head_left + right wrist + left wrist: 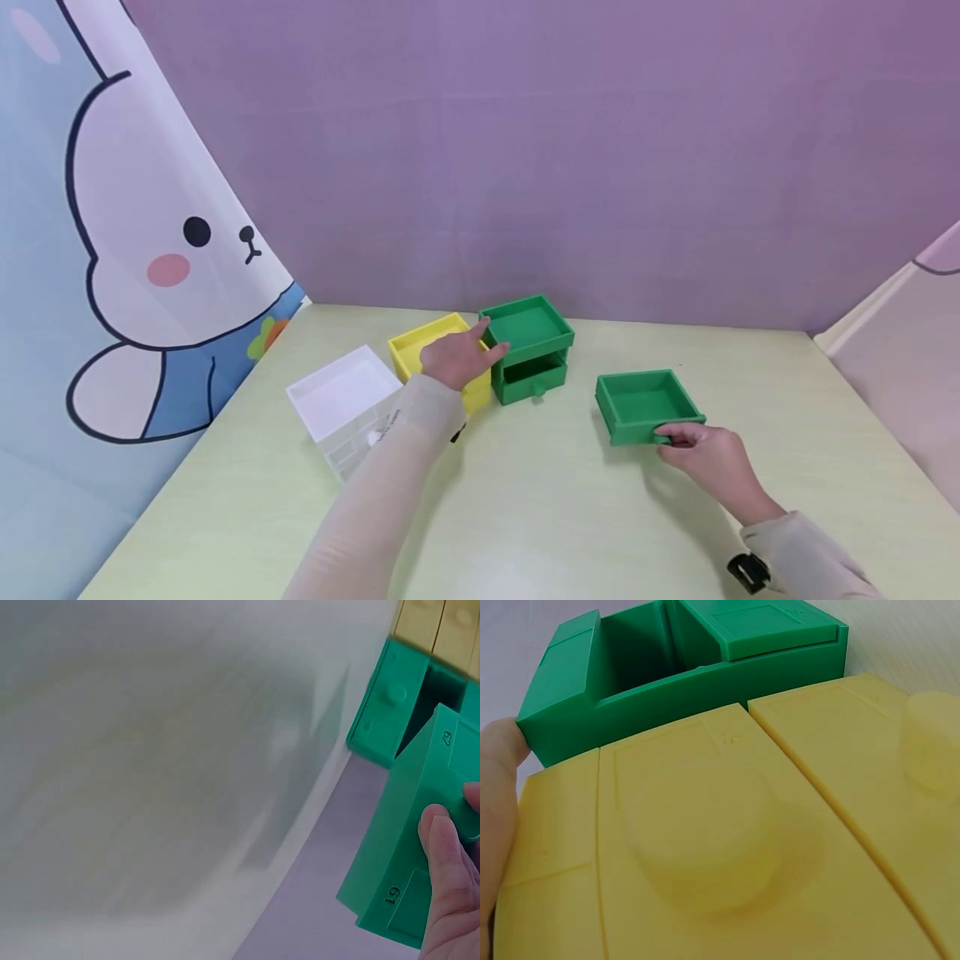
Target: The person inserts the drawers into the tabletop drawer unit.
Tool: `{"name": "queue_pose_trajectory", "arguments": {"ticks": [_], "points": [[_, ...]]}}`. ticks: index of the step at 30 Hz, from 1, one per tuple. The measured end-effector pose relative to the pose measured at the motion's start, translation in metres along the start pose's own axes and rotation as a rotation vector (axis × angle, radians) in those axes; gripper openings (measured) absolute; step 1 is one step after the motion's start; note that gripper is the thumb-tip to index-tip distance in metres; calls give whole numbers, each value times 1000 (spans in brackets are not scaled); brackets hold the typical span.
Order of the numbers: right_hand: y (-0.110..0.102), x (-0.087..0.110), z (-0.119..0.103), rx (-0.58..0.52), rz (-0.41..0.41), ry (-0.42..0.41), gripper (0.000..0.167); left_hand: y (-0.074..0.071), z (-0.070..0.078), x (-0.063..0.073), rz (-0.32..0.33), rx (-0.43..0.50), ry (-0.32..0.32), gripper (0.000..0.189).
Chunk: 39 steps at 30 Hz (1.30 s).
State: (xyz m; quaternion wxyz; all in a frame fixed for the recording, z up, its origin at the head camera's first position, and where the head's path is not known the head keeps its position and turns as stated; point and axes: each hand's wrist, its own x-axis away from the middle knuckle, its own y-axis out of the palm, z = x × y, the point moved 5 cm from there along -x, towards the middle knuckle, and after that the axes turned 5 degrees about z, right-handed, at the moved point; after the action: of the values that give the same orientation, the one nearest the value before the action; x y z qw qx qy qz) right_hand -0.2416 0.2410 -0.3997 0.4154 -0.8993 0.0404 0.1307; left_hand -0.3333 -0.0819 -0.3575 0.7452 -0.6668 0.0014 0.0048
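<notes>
My right hand (716, 462) pinches the round knob of a green drawer (648, 400) between thumb and fingers. That drawer is out of its cabinet, tray side up, and casts a shadow on the table. To its left stands the small green cabinet (528, 329), with a bare upper slot and a knobbed lower drawer (534, 379) in place. My left hand (456, 357) reaches over a yellow cabinet (408, 343), its extended fingers at the left side of the green cabinet. One fingertip touches the green cabinet's corner in the left wrist view.
A white cabinet (341, 392) stands left of the yellow one, beneath my left forearm. The pale table (525, 517) ends at a purple backdrop (525, 167). A cartoon-print cloth (150, 350) closes off the left side.
</notes>
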Motion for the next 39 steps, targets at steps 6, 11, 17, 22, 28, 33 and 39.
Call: {"name": "queue_pose_trajectory", "arguments": {"ticks": [6,11,17,22,28,33,39], "points": [[13,2,-10,-36,-1,-2,17,-3,1,0,-1,-57,2,74],[24,0,-21,-76,-12,-11,17,-4,2,-1,-13,-63,-8,75],[31,-4,-37,-104,-9,-80,16,-2,0,-2,-10,-23,-29,78],[38,-8,-44,-136,-20,-100,15,-1,0,-1,1,-7,-31,79],[46,-10,-50,-175,-25,-106,15,-1,1,-1,0,-17,-24,79],[52,-11,-54,-197,-30,-107,15,0,2,-2,9,-15,-27,79],[58,-13,-59,-193,-45,-127,14,0,2,-2,10,-8,-27,79]]}}
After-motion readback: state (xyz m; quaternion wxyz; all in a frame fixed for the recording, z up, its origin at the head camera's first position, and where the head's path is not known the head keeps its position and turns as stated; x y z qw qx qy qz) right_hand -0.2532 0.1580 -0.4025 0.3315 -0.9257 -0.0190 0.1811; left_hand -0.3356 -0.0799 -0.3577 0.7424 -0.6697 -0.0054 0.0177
